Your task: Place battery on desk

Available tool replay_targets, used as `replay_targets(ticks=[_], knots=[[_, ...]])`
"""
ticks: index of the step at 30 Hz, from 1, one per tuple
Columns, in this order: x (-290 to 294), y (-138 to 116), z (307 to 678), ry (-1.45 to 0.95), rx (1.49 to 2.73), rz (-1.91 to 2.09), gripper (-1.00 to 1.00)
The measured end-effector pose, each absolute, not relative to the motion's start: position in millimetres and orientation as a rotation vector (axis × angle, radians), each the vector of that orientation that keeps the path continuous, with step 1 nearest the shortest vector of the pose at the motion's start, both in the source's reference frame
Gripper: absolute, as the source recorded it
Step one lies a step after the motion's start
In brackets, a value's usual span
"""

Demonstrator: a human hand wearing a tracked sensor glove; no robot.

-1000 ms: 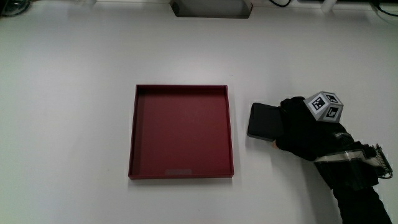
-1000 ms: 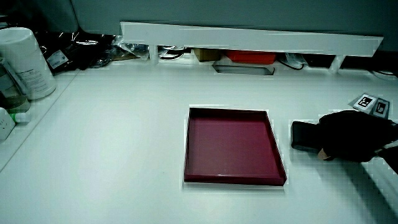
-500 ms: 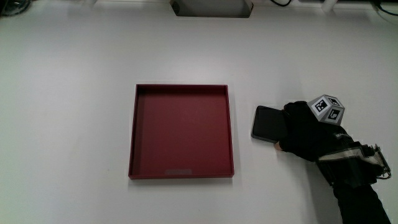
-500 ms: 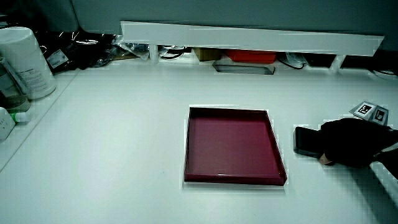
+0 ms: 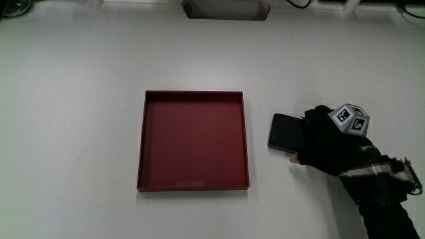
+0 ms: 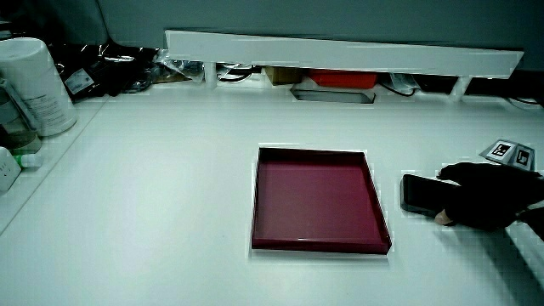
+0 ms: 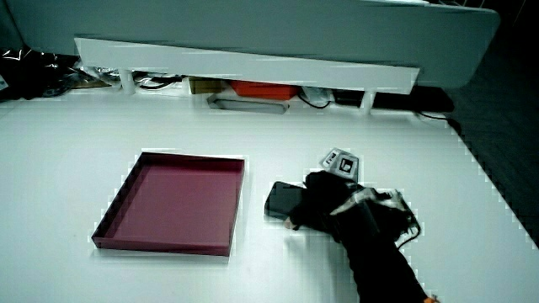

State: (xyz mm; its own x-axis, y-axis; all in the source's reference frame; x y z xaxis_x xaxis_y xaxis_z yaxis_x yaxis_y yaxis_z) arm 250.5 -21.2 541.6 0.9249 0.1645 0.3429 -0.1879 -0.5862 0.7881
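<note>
A flat black battery (image 5: 284, 131) lies on the white desk (image 5: 80, 133) just beside the red tray (image 5: 193, 141), outside its rim. The gloved hand (image 5: 330, 141) (patterned cube (image 5: 350, 119) on its back) rests low on the battery's end away from the tray, fingers (image 5: 309, 126) draped over it; whether they grip it cannot be told.

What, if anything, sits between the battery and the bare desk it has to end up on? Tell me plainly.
Nothing visible does. The battery already lies flat on the desk, beside the red tray and outside it. The hand rests on the battery's end that is away from the tray. No other object lies near it.
</note>
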Motion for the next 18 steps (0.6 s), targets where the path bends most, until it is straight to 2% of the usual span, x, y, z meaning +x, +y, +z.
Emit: replay_targets(ticks=[5,10,12,18], knots=[[229.1,-12.9,495.3,-0.142,2.169,0.414,-1.0],[221.0,2.5,457.4,-0.236,2.179,0.367,-1.0],[216.8,7.9,430.5,-0.183,2.125,0.44,-1.0],[223.4,13.8,386.3,-0.317,2.312,0.395,-1.0]])
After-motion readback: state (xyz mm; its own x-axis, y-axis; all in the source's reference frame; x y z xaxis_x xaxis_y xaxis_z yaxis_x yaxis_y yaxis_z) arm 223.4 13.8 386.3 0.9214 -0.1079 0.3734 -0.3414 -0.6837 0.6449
